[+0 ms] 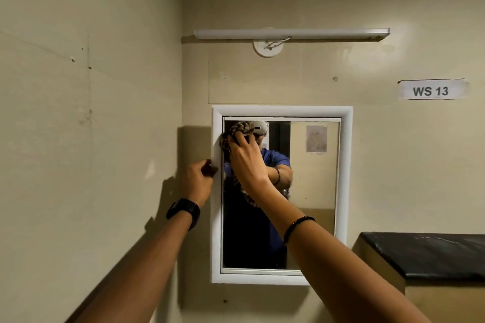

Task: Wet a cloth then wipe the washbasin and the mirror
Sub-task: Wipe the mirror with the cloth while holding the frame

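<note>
While I worked the upper left corner of the mirror (309, 178), the following stood in view.

Item, right hand (245, 160): fingers curled and closed over a bunched patterned cloth (226, 145), pressing it against the glass just inside the white frame (216, 217); a loose tail of the cloth hung below the wrist.

Item, left hand (197, 178): fingers bent, gripping the frame's outer left edge, apparently steadying it; nothing else in it that I could see.

Item, washbasin: not in view; its condition could not be told.

Item, tube light (291, 33) above, paper label (431, 89) on the wall to the right, dark-topped ledge (425, 254) at lower right.

Risks, as I judged them: a hard push near the corner might shift the mirror on the wall if the left hand loosened; the hanging tail might drag streaks over glass below; most of the pane appeared unwiped, so the right side and bottom could be missed.
</note>
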